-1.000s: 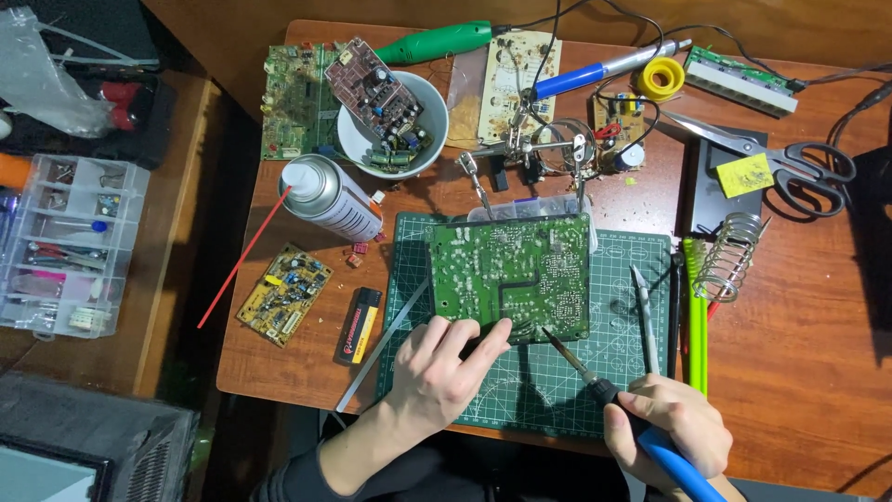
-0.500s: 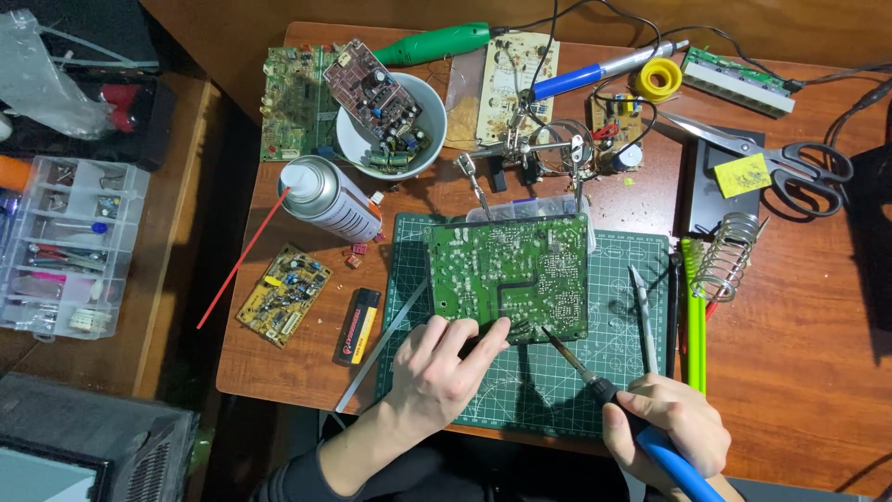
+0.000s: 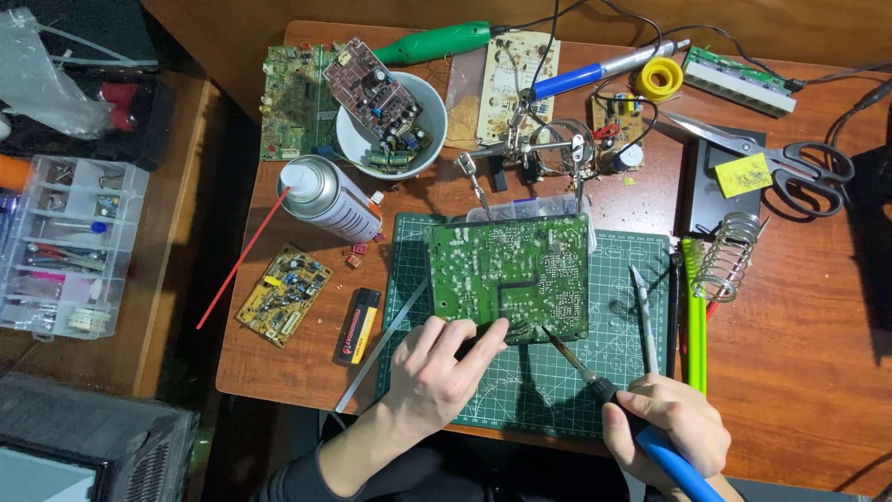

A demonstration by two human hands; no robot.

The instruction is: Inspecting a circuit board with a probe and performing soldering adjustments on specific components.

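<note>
A green circuit board lies solder side up on a green cutting mat. My left hand grips the board's near edge, thumb on top. My right hand holds a blue-handled soldering iron; its tip touches the board's near right edge.
Tweezers and a green pen lie on the mat's right side, by a coil iron stand. A spray can, a white bowl of boards, a yellow board, a black lighter, scissors and a clear parts box surround them.
The iron's tip has moved up to the board's near edge. My left hand and the board have stayed in place.
</note>
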